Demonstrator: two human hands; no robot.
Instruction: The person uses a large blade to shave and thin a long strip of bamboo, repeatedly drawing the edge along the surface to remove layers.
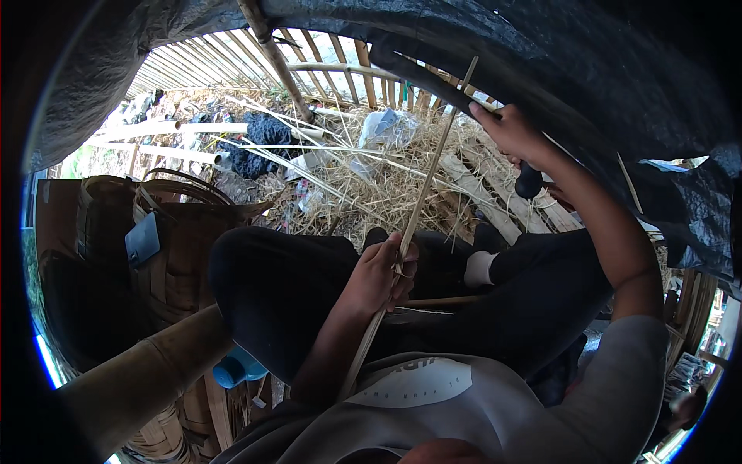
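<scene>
A long, thin bamboo strip slants from my lap up past my knees. My left hand is closed around it, and its lower end rests against my shirt. My right hand, at the far right, is wrapped round the black handle of a large knife. The knife's dark, broad blade points up and left, crossing the strip near its top end. From this angle I cannot tell whether the blade touches the strip. My right arm is stretched out, and my legs are crossed beneath both hands.
Bamboo shavings and split boards cover the ground ahead. A thick bamboo pole lies at my left, beside a blue bottle and woven bamboo pieces. Dark plastic sheeting hangs low overhead; a slatted fence stands beyond.
</scene>
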